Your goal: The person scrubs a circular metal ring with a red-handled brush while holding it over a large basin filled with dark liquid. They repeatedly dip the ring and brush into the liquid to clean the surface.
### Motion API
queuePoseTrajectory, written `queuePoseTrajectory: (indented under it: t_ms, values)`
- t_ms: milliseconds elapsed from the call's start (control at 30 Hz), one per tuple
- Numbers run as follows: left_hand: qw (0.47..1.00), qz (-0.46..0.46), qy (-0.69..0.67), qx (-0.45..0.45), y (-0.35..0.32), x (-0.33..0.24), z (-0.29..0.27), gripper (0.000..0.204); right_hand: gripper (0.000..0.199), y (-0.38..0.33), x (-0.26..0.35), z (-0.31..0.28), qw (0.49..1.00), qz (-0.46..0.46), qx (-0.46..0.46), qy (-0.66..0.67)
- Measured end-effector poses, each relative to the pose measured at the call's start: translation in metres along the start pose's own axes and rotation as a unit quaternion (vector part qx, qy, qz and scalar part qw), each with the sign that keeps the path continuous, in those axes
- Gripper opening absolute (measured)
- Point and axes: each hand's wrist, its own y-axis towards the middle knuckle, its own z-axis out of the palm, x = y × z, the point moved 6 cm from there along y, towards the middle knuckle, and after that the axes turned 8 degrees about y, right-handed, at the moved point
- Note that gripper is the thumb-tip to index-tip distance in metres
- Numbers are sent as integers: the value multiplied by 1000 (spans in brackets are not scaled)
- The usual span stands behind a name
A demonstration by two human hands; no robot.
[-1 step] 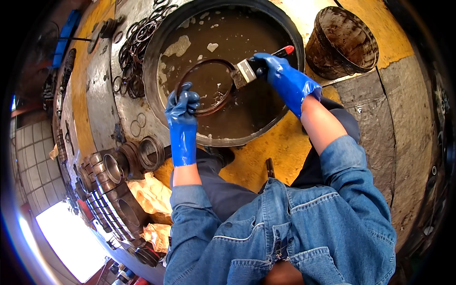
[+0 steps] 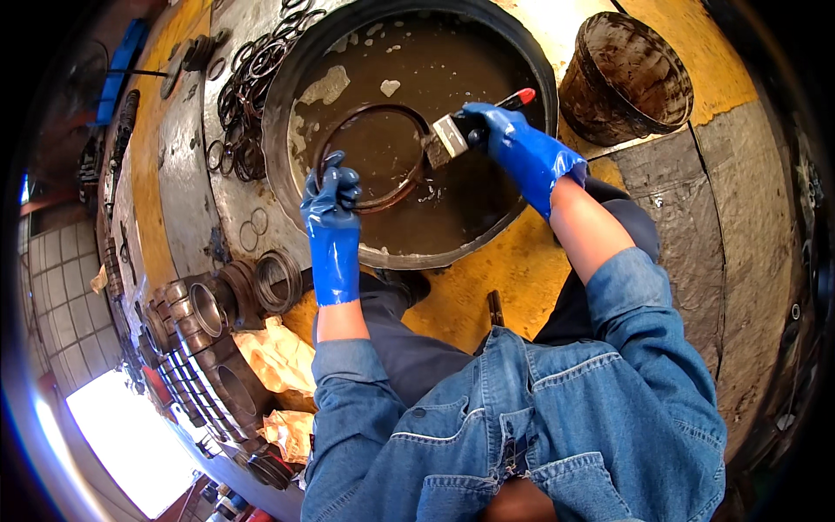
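You are crouched on a yellow-painted floor (image 2: 513,287) with worn grey concrete patches (image 2: 739,226) to your right. At far left runs a tiled wall (image 2: 52,322), and bright daylight (image 2: 130,435) floods in near left.

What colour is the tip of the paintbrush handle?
Red. The flat paintbrush has a red handle tip, held by the blue-gloved right hand; clearest in the head view.

ring (image 2: 370,157) partly sunk in murky liquid, brush (image 2: 452,135) bristles perhaps wet
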Motion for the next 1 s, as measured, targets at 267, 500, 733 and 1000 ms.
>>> queuePoseTrajectory:
  t_ms: [267, 500, 733, 1000]
  values:
    - [977, -62, -188, 79, 12, 16, -13, 34, 55, -9, 23, 22, 884, 313, 9, 347]
    - [968, -88, -231, 47, 8, 26, 5, 33, 61, -1, 40, 47, 922, 298, 214, 126]
    - [867, 236, 425, -111, 9, -10, 8, 68, 33, 24, 90, 24, 948, 146, 242, -149]
    - [715, 202, 662, 101, -25, -15, 104, 49, 23, 24, 113, 61, 810, 27, 382, -445]
